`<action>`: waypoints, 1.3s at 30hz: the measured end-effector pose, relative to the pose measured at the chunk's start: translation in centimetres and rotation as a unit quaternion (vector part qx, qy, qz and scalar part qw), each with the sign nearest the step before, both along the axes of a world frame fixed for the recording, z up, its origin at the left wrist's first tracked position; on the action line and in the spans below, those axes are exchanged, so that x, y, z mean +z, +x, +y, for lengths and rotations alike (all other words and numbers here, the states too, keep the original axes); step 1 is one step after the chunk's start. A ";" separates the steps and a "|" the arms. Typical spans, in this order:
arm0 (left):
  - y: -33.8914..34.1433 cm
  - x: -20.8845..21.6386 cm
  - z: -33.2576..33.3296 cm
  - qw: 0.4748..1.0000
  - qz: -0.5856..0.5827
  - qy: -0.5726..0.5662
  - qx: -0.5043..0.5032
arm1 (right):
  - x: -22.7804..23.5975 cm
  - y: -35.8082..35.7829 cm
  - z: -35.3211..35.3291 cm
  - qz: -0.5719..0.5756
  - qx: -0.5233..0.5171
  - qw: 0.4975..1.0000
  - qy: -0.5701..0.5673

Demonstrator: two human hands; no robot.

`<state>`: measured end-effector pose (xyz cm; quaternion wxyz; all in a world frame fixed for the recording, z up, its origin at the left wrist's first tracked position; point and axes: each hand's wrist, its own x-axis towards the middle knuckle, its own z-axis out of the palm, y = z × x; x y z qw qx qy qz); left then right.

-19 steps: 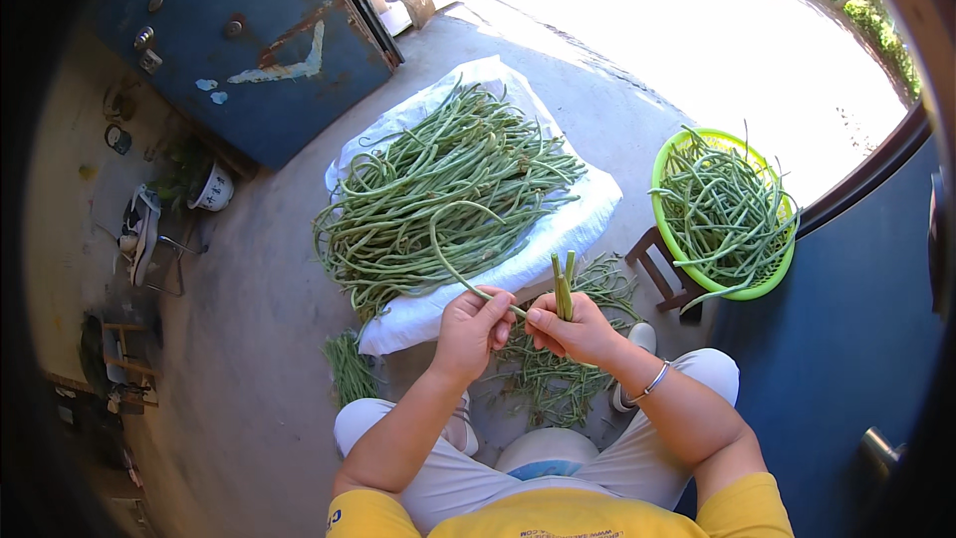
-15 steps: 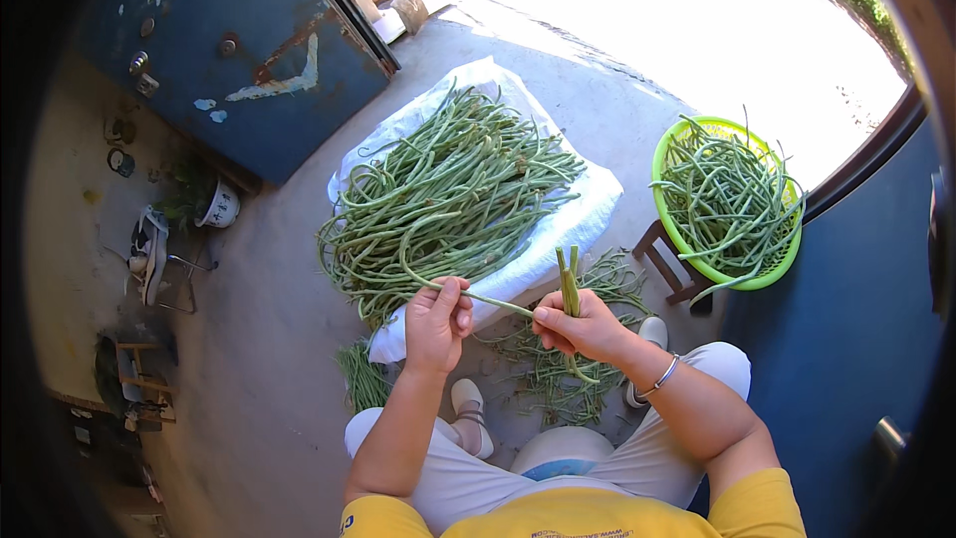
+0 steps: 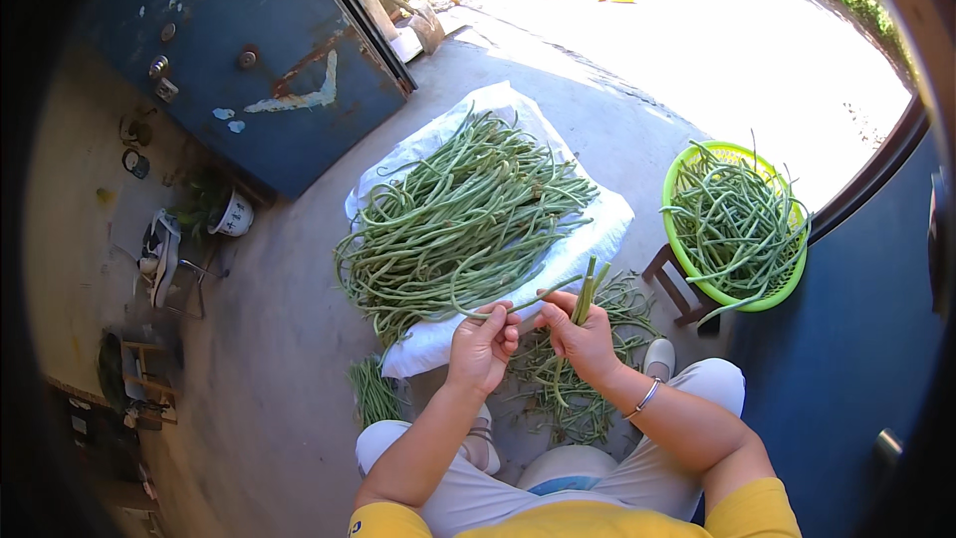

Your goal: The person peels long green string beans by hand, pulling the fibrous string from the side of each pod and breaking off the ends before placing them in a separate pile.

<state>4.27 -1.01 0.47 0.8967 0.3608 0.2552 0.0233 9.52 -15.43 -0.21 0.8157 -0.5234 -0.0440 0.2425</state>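
Note:
Between the thumb and fingers of my left hand is a long green bean, whose free end points right past my other hand. My right hand is closed round a few bean pieces that stick up from the fist, with one trailing below. Its forefinger lies close to the long bean; whether they touch I cannot tell. Just beyond both hands, a large heap of long beans lies on a white woven sack. Bean scraps litter the floor below my right hand.
At right, a lime-green basket of beans rests on a dark wooden stool. A small bean bundle lies left of my knee. Blue metal doors flank both sides; a potted plant stands far left.
My left hand has come right, nearer my right hand. The long bean no longer ends in my right hand's pinch and now extends past it. The view has shifted slightly.

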 end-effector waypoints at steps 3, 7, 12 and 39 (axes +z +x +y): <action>0.0 0.4 -0.4 1.000 -0.007 0.008 -0.020 | 0.1 0.3 0.6 -0.001 0.020 0.999 0.026; 0.1 0.8 1.5 0.997 -0.051 0.053 0.022 | 0.0 1.4 0.1 0.015 -0.013 0.999 0.049; -0.3 2.1 4.8 0.979 -0.099 0.156 0.083 | -0.1 3.3 -2.0 0.054 -0.058 0.994 0.070; -1.9 0.8 4.3 0.890 0.009 0.341 -0.303 | -0.2 6.0 -4.1 0.093 -0.092 0.983 0.132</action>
